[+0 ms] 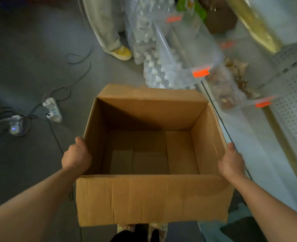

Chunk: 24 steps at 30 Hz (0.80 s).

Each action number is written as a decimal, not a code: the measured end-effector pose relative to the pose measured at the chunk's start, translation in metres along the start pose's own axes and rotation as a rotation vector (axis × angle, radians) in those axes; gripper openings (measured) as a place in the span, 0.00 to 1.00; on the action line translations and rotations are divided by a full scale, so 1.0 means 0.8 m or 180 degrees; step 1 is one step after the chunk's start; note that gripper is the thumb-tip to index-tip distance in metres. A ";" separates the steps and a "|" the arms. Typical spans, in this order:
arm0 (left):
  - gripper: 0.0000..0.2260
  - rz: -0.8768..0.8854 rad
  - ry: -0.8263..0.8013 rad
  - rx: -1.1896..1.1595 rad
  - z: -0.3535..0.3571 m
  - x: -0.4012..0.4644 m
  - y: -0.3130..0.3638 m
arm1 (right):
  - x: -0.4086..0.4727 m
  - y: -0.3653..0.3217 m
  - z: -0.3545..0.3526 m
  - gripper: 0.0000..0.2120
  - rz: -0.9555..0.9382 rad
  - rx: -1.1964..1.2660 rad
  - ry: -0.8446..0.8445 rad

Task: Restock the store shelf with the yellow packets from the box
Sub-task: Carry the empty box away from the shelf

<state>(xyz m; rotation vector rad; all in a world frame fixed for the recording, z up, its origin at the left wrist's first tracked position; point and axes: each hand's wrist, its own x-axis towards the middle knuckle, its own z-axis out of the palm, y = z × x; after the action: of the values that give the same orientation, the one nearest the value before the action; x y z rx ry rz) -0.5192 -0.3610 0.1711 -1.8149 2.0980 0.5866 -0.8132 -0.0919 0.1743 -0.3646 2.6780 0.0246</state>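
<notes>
The cardboard box (151, 151) is held over the floor (30, 49), its inside bare: no yellow packets show in it. The left hand (76, 155) grips the box's left wall, the right hand (231, 163) grips its right wall, fingers curled around the edges. The shelf (284, 95) stands just right of the box; any packets on it are too blurred to tell. Left of the box lie 2 power strips (52, 110) and cables, likely a tripping risk while the box blocks the view down.
</notes>
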 end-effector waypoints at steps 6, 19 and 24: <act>0.03 -0.0331 0.0375 -0.0237 -0.138 -0.045 -0.095 | -0.075 -0.111 -0.107 0.14 -0.0588 -0.0224 0.0210; 0.09 -0.0908 0.1077 -0.0747 -0.368 -0.079 -0.303 | -0.212 -0.404 -0.235 0.16 -0.1789 -0.0260 0.0623; 0.11 -0.1291 0.1218 -0.0791 -0.439 -0.066 -0.348 | -0.235 -0.511 -0.267 0.12 -0.2114 -0.0298 0.0737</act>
<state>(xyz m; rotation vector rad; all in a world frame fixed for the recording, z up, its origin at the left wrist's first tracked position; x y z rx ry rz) -0.2236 -0.5205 0.4722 -2.5815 1.8400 0.4315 -0.6336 -0.4553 0.4636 -1.3336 2.6391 -0.0981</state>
